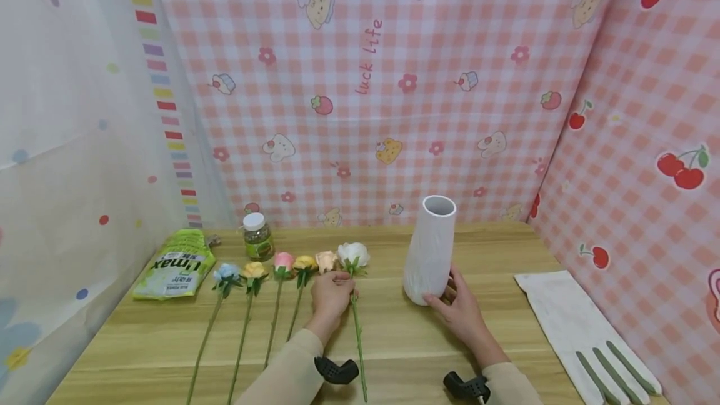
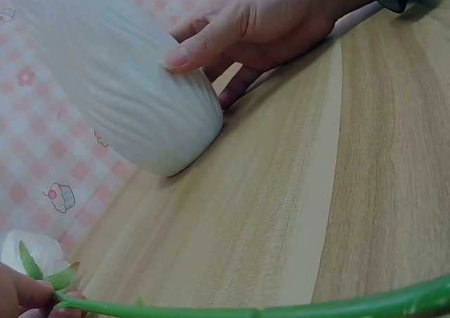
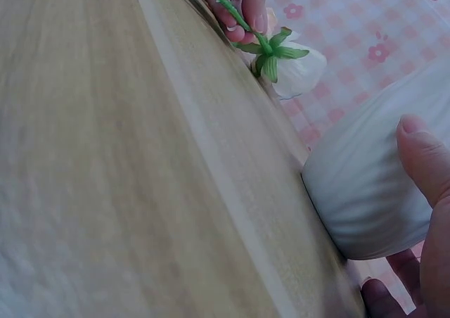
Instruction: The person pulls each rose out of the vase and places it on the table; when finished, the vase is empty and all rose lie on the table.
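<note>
A white artificial rose lies on the wooden table, and my left hand pinches its green stem just below the bloom. To its right, a white ribbed vase stands on the table with its mouth upward. My right hand holds the vase low down, thumb in front and fingers behind; the right wrist view shows the thumb against its side. Left of my left hand lie a peach rose, a yellow rose and a pink rose. My forearm and hand cover the peach rose's stem.
Farther left lie an orange-yellow rose and a blue rose. Behind them stand a lidded jar and a green pouch. A white glove-like cloth with green stripes lies at right. Patterned curtains close off the back and sides.
</note>
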### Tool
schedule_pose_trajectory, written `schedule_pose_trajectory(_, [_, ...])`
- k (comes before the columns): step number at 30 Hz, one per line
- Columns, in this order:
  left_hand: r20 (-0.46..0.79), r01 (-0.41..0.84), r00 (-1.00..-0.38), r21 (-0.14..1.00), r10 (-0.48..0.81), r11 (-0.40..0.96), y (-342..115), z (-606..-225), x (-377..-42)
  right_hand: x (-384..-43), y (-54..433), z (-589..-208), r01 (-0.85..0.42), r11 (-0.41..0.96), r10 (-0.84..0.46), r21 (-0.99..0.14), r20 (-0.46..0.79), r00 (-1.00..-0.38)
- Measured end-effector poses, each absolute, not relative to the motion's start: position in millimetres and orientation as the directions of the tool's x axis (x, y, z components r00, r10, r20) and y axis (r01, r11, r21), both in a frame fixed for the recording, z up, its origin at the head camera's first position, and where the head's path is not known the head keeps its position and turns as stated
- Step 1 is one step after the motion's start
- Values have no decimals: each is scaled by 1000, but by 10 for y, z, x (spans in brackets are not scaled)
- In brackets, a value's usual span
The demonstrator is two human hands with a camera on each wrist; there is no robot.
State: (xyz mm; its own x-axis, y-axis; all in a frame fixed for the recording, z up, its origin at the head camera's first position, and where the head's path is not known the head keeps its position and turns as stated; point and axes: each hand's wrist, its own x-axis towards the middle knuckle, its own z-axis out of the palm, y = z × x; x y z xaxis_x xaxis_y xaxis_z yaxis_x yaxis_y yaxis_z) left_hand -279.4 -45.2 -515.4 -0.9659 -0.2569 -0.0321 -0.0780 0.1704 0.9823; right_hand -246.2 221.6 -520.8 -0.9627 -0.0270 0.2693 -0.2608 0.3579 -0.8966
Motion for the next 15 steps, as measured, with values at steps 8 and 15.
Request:
schedule_pose_trajectory(8, [-28,-100,-960,965,-280,244,-472,-5130,-2802,-2454,2210,-5199,-264,355,-22,-897,275,-961])
schedule_pose_trajectory(15, [-29,-107,-958,959,-287,262,-490,-5103,-2777,-2459,2198,-5199,-280,355,-27,-892,289,-957])
